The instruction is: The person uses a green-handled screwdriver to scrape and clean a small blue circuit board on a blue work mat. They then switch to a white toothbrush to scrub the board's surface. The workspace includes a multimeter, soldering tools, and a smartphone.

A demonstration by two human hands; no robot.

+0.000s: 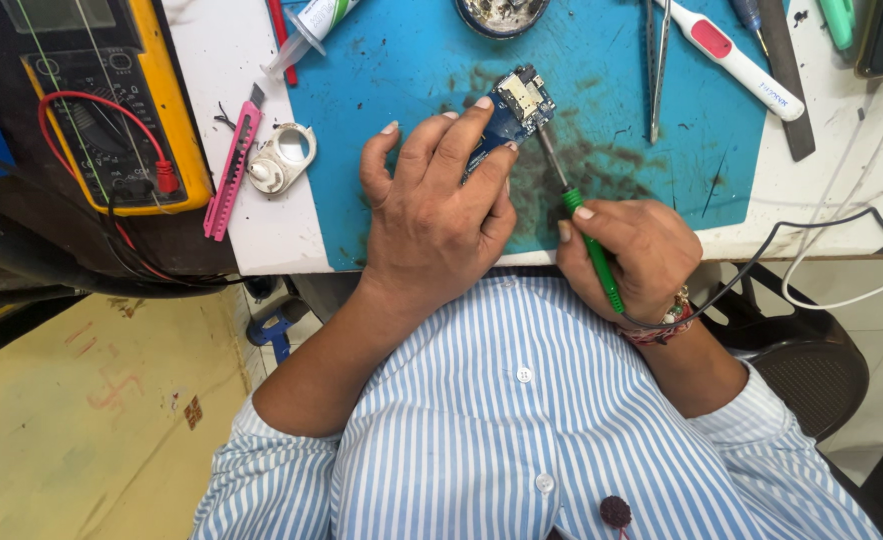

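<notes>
My left hand (440,205) presses down on a small blue circuit board (517,105) that lies on a stained blue work mat (402,70); its fingers cover the board's near half. In my right hand (630,255) I grip a green-handled soldering iron (594,250) like a pen. Its dark metal tip (550,155) reaches up to the board's right edge. The iron's black cable (762,255) trails off to the right past my wrist.
A yellow multimeter (112,100) with red and black leads sits at the left. Nearby lie a pink cutter (230,172) and a white round part (284,155). Tweezers (657,70), a white-and-red tool (732,55) and a round tin (502,15) lie along the mat's far side.
</notes>
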